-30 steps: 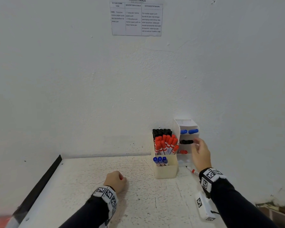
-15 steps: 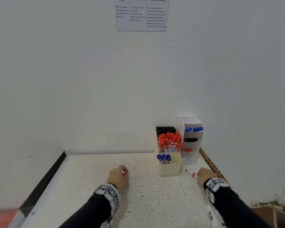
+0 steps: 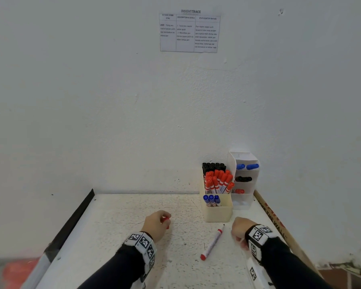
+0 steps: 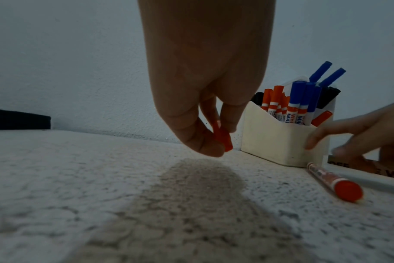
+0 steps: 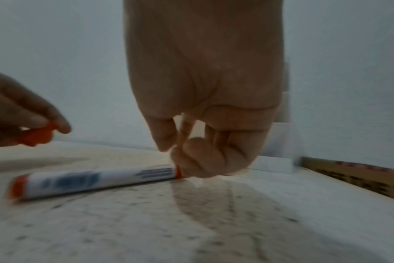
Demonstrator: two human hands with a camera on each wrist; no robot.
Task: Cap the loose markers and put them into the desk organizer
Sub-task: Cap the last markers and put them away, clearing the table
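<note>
An uncapped red marker point(image 3: 212, 243) lies on the white table point(image 3: 121, 236), tip toward the cream desk organizer point(image 3: 218, 212), which is full of red, black and blue markers. My left hand point(image 3: 167, 221) pinches a red cap point(image 3: 166, 223) just above the table; the left wrist view shows the cap point(image 4: 223, 140) between thumb and fingers. My right hand point(image 3: 237, 231) hovers right of the marker's tip, holding nothing. In the right wrist view its fingers point(image 5: 191, 156) curl down at the marker's point(image 5: 97, 179) tip end.
A white tiered holder point(image 3: 245, 202) with blue, black and red caps stands right of the organizer, against the wall. A cardboard strip point(image 3: 276, 223) runs along the table's right edge. A black rim point(image 3: 75, 222) borders the left side.
My right hand came down from the tiered holder to the table beside the marker, which now lies in full view. The red cap now shows in my left fingers.
</note>
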